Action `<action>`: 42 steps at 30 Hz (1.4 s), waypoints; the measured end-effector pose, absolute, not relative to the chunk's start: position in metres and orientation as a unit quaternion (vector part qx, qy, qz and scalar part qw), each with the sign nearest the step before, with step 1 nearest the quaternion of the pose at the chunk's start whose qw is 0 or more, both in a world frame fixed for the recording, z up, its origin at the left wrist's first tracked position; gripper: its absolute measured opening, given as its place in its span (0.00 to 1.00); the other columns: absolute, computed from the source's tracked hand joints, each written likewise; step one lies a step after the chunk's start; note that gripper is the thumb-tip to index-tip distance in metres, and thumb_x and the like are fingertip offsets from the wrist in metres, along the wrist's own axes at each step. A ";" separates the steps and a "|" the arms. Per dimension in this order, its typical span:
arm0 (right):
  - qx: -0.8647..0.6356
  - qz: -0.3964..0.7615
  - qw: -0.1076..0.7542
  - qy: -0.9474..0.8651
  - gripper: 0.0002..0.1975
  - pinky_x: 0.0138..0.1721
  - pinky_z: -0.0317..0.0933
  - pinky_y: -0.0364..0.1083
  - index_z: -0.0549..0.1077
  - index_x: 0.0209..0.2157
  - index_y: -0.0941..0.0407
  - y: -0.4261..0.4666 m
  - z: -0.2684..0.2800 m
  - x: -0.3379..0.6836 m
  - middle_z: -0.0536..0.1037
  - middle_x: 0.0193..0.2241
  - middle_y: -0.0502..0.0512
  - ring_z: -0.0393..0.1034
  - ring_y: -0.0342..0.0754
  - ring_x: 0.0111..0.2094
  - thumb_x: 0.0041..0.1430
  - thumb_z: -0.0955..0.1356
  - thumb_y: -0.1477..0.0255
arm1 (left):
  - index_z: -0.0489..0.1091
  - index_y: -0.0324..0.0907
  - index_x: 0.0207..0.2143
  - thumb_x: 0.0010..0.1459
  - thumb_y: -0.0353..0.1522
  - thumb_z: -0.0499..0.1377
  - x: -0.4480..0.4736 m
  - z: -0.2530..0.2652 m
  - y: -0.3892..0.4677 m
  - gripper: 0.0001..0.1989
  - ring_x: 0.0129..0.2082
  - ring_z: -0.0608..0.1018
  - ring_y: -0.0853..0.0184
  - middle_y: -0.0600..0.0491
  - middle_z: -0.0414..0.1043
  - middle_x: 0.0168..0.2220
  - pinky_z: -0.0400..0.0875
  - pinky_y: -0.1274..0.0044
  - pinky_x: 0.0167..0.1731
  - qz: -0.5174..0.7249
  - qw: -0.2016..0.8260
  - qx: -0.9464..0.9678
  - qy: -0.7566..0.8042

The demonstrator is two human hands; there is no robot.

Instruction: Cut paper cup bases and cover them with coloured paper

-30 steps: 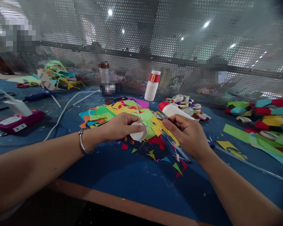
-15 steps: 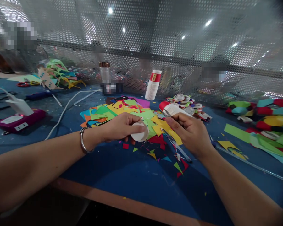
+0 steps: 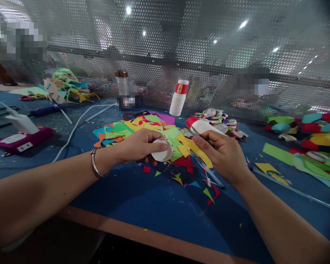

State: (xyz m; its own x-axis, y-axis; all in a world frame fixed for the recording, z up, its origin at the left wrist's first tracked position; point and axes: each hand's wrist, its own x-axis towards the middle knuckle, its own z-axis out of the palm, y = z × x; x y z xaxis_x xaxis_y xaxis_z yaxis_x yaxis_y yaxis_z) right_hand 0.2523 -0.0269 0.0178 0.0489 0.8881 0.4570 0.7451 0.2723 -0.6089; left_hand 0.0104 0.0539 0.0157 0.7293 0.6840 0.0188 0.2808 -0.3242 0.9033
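Above the near half of the blue bench (image 3: 159, 198), both hands were positioned apart, with loose paper scraps (image 3: 177, 180) lying beneath the space between them. The fingers of the left hand (image 3: 139, 146) were closed on a white disc (image 3: 158, 153), the thumb pressed against its upper face. The disc was located in front of a pile of coloured paper cuttings (image 3: 121, 130). A metal bangle (image 3: 93, 161) encircled the left wrist. The fingers of the right hand (image 3: 224, 154) were pinched on a slim pointed tool (image 3: 194, 131), its tip directed away toward the far left; the hand concealed the remainder, so its type could not be determined. A slender pen-like item (image 3: 209, 172) lay just beside the right hand. Beyond that hand, one stack of paper cups (image 3: 205, 126) lay on its side, near a cluster of white-ended paper pieces (image 3: 221, 127). A second cup stack (image 3: 177, 104) stood on end, near a perforated panel (image 3: 159, 40). At the left, a white adapter (image 3: 23, 124) was seated on a purple power strip (image 3: 30, 143), with a pale cable (image 3: 70, 137) nearby.
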 end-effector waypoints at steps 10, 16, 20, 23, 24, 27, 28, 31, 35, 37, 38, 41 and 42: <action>-0.600 0.087 0.403 -0.686 0.20 0.22 0.45 0.45 0.72 0.29 0.55 -0.028 0.018 0.250 0.62 0.19 0.45 0.52 0.41 0.21 0.64 0.67 0.53 | 0.73 0.40 0.36 0.62 0.41 0.59 0.011 0.015 0.055 0.13 0.17 0.72 0.74 0.54 0.75 0.26 0.61 0.84 0.13 0.210 0.498 0.787 0.298; -0.600 0.072 0.407 -0.685 0.20 0.22 0.46 0.45 0.72 0.29 0.55 -0.028 0.017 0.250 0.61 0.19 0.45 0.52 0.42 0.21 0.64 0.67 0.53 | 0.74 0.41 0.38 0.61 0.42 0.60 0.010 0.012 0.054 0.14 0.17 0.72 0.74 0.52 0.76 0.26 0.59 0.82 0.14 0.216 0.501 0.781 0.305; -0.603 0.071 0.413 -0.679 0.19 0.22 0.47 0.45 0.74 0.30 0.55 -0.027 0.018 0.251 0.65 0.20 0.47 0.54 0.42 0.21 0.63 0.68 0.53 | 0.73 0.41 0.35 0.61 0.41 0.60 0.009 0.012 0.051 0.12 0.17 0.71 0.75 0.53 0.75 0.25 0.57 0.81 0.15 0.231 0.490 0.784 0.302; -0.609 0.067 0.413 -0.674 0.19 0.23 0.48 0.45 0.75 0.30 0.55 -0.025 0.017 0.252 0.68 0.22 0.48 0.57 0.43 0.22 0.63 0.68 0.54 | 0.73 0.41 0.36 0.61 0.41 0.60 0.009 0.014 0.049 0.12 0.18 0.72 0.74 0.53 0.75 0.26 0.57 0.81 0.16 0.227 0.490 0.788 0.296; -0.609 0.070 0.410 -0.676 0.19 0.23 0.48 0.45 0.74 0.30 0.55 -0.025 0.017 0.252 0.69 0.22 0.48 0.57 0.43 0.22 0.63 0.68 0.54 | 0.73 0.40 0.36 0.61 0.41 0.59 0.009 0.014 0.049 0.13 0.18 0.72 0.74 0.53 0.75 0.26 0.57 0.81 0.16 0.221 0.491 0.789 0.294; -0.604 0.085 0.403 -0.682 0.20 0.22 0.47 0.45 0.74 0.30 0.56 -0.024 0.016 0.250 0.66 0.20 0.47 0.55 0.43 0.21 0.63 0.68 0.52 | 0.73 0.39 0.36 0.61 0.42 0.59 0.010 0.015 0.049 0.14 0.20 0.72 0.74 0.53 0.73 0.26 0.59 0.81 0.18 0.210 0.497 0.796 0.272; -0.602 0.086 0.403 -0.683 0.20 0.22 0.47 0.45 0.73 0.29 0.56 -0.024 0.016 0.250 0.65 0.20 0.47 0.54 0.42 0.21 0.63 0.68 0.52 | 0.73 0.39 0.36 0.61 0.41 0.59 0.010 0.015 0.049 0.14 0.21 0.71 0.74 0.53 0.73 0.27 0.59 0.81 0.19 0.209 0.498 0.800 0.263; -0.601 0.082 0.407 -0.683 0.21 0.22 0.46 0.45 0.72 0.29 0.56 -0.025 0.016 0.249 0.64 0.20 0.46 0.53 0.42 0.21 0.63 0.67 0.52 | 0.73 0.39 0.35 0.61 0.40 0.60 0.009 0.013 0.049 0.12 0.26 0.71 0.73 0.53 0.73 0.29 0.62 0.81 0.25 0.213 0.491 0.811 0.238; -0.593 0.096 0.403 -0.690 0.20 0.22 0.47 0.44 0.72 0.29 0.55 -0.027 0.018 0.249 0.65 0.21 0.47 0.55 0.42 0.22 0.64 0.67 0.54 | 0.74 0.38 0.37 0.62 0.40 0.59 0.011 0.010 0.050 0.13 0.29 0.72 0.72 0.52 0.73 0.31 0.64 0.80 0.29 0.207 0.495 0.813 0.226; -0.589 0.104 0.399 -0.695 0.19 0.22 0.48 0.44 0.72 0.28 0.55 -0.027 0.019 0.248 0.65 0.21 0.47 0.55 0.42 0.22 0.64 0.67 0.54 | 0.74 0.38 0.37 0.62 0.41 0.59 0.013 0.009 0.050 0.14 0.29 0.72 0.71 0.52 0.73 0.31 0.64 0.80 0.28 0.210 0.493 0.813 0.228; -0.589 0.105 0.396 -0.696 0.20 0.22 0.48 0.44 0.72 0.28 0.55 -0.027 0.019 0.248 0.65 0.20 0.47 0.55 0.43 0.22 0.64 0.67 0.54 | 0.74 0.38 0.36 0.62 0.41 0.59 0.014 0.008 0.051 0.14 0.29 0.72 0.71 0.52 0.73 0.31 0.64 0.80 0.28 0.213 0.490 0.813 0.230; -0.592 0.104 0.389 -0.699 0.21 0.22 0.48 0.44 0.71 0.27 0.55 -0.028 0.019 0.248 0.66 0.20 0.47 0.55 0.42 0.21 0.63 0.67 0.53 | 0.73 0.38 0.36 0.62 0.42 0.59 0.017 0.007 0.052 0.15 0.27 0.72 0.71 0.53 0.73 0.29 0.64 0.80 0.27 0.213 0.486 0.813 0.238; -0.591 0.101 0.387 -0.701 0.21 0.22 0.48 0.44 0.71 0.27 0.55 -0.028 0.019 0.248 0.65 0.20 0.47 0.55 0.42 0.21 0.63 0.67 0.52 | 0.73 0.38 0.36 0.62 0.42 0.59 0.018 0.007 0.052 0.15 0.27 0.73 0.71 0.53 0.73 0.29 0.64 0.80 0.26 0.211 0.488 0.812 0.240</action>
State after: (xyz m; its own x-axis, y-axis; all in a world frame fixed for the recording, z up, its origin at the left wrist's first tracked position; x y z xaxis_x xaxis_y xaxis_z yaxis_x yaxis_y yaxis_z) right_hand 0.2484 -0.0275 0.0191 -0.0022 0.9059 0.4236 0.7497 0.2818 -0.5988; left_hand 0.0179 0.0521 0.0075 0.7959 0.5957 0.1083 0.1839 -0.4082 0.8942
